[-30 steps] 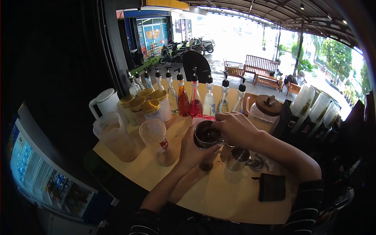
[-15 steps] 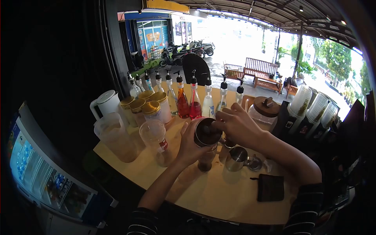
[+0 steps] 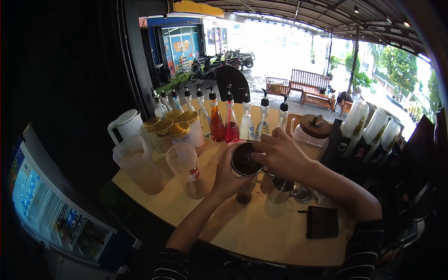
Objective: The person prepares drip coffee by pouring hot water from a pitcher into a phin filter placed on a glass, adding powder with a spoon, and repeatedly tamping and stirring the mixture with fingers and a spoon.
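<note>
My left hand (image 3: 226, 176) is wrapped round a metal cup (image 3: 246, 159) with dark contents, tilted so its mouth faces me. At the cup's right rim my right hand (image 3: 279, 151) is closed, fingers pinched together over the opening; what they grip is too small to make out. Below the cup stands a glass (image 3: 244, 195) with something dark in it. A steel pitcher (image 3: 279, 190) is beneath my right forearm, beside a small metal item (image 3: 302, 194). To the left stands a clear glass (image 3: 182, 161) with a red label.
Pump bottles (image 3: 217, 122) line the back of the table (image 3: 275, 235). Gold-lidded jars (image 3: 180, 130), a white kettle (image 3: 128, 123) and a plastic jug (image 3: 140, 163) stand left. A lidded glass jar (image 3: 312, 135), stacked cups (image 3: 356, 119) and a dark cloth (image 3: 322, 222) are right.
My right hand has shifted slightly right and up from its place a second ago, its fingers staying at the cup's mouth. The cup's tilt has varied a little in my left hand.
</note>
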{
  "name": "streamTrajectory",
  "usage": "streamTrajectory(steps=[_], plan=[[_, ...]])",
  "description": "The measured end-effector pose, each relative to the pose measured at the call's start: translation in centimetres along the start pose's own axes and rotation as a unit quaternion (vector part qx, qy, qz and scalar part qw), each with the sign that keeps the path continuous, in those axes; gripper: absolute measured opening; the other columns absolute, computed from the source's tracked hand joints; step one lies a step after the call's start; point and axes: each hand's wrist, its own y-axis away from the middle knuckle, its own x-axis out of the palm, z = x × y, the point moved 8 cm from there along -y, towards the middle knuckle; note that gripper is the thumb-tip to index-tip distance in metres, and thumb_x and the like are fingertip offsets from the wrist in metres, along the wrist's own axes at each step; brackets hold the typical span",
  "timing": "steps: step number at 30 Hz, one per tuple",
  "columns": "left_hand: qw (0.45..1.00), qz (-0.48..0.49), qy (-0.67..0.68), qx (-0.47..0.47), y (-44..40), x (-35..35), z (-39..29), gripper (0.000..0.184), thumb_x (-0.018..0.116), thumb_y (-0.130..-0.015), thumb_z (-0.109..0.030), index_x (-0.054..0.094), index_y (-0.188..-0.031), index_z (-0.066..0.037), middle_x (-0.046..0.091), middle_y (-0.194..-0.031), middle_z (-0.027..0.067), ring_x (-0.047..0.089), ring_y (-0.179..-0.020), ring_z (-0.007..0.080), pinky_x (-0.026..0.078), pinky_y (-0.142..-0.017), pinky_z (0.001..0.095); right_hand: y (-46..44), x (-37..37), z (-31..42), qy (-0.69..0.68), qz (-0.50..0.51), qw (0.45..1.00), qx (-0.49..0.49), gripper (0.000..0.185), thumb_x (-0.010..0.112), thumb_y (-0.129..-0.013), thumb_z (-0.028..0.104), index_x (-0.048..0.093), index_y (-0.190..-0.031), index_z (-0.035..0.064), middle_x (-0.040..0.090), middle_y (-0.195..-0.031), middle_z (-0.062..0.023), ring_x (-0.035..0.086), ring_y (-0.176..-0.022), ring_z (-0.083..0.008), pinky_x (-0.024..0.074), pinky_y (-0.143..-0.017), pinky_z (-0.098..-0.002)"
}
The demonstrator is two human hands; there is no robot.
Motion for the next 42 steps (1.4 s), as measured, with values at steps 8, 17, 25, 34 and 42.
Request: streamTrajectory(steps=[8,17,25,34,42], plan=[[0.993,-0.065,-0.069,0.064,1.0,0.1,-0.1,0.084,0.085,-0.062,-0.014,0.038,-0.130,-0.005,0.048,-0.132,0.0136,0.050,-0.121,0.0257,0.039,-0.105,0.0381,-0.4,-0.2,0.5,0.016,-0.028,0.996,0.083,0.009,0.063,-0.071,0.013,0.065,-0.080,0.0101,0.057,-0.091,-0.0012,0.056,-0.088,-0.0153,0.0417,-0.075,-0.0321],[0.989,-0.023,-0.126,0.073,0.5,-0.1,-1.3,0.088,0.084,-0.058,-0.008,0.037,-0.133,-0.007,0.046,-0.134,0.0110,0.041,-0.126,0.0288,0.033,-0.108,0.0405,-0.2,-0.4,0.2,0.026,-0.012,0.998,0.056,0.006,0.064,-0.071,0.014,0.066,-0.076,0.0129,0.059,-0.096,-0.0005,0.055,-0.091,-0.0140,0.0387,-0.079,-0.0326],[0.990,-0.014,-0.122,0.063,0.4,-0.8,-0.8,0.093,0.086,-0.055,-0.010,0.038,-0.135,-0.009,0.046,-0.134,0.0103,0.042,-0.125,0.0289,0.032,-0.108,0.0409,-0.7,-0.6,-0.2,0.053,0.022,0.998,0.026,0.005,0.063,-0.071,0.015,0.066,-0.074,0.0147,0.060,-0.097,0.0008,0.055,-0.092,-0.0135,0.0386,-0.078,-0.0322],[0.989,0.002,-0.141,0.055,0.7,-0.7,-1.0,0.090,0.082,-0.058,-0.008,0.037,-0.136,-0.010,0.046,-0.134,0.0103,0.040,-0.126,0.0291,0.032,-0.106,0.0407,-1.6,0.3,0.6,0.057,0.016,0.998,0.006,0.006,0.063,-0.070,0.017,0.066,-0.075,0.0137,0.060,-0.098,-0.0004,0.055,-0.098,-0.0139,0.0395,-0.078,-0.0298],[0.990,0.015,-0.125,0.055,0.0,-1.6,-0.2,0.087,0.080,-0.059,-0.007,0.038,-0.135,-0.009,0.046,-0.134,0.0110,0.043,-0.125,0.0274,0.035,-0.105,0.0400,-1.5,0.8,0.1,0.040,0.033,0.999,0.010,0.005,0.064,-0.072,0.016,0.067,-0.076,0.0153,0.060,-0.096,0.0006,0.054,-0.098,-0.0138,0.0384,-0.082,-0.0319]])
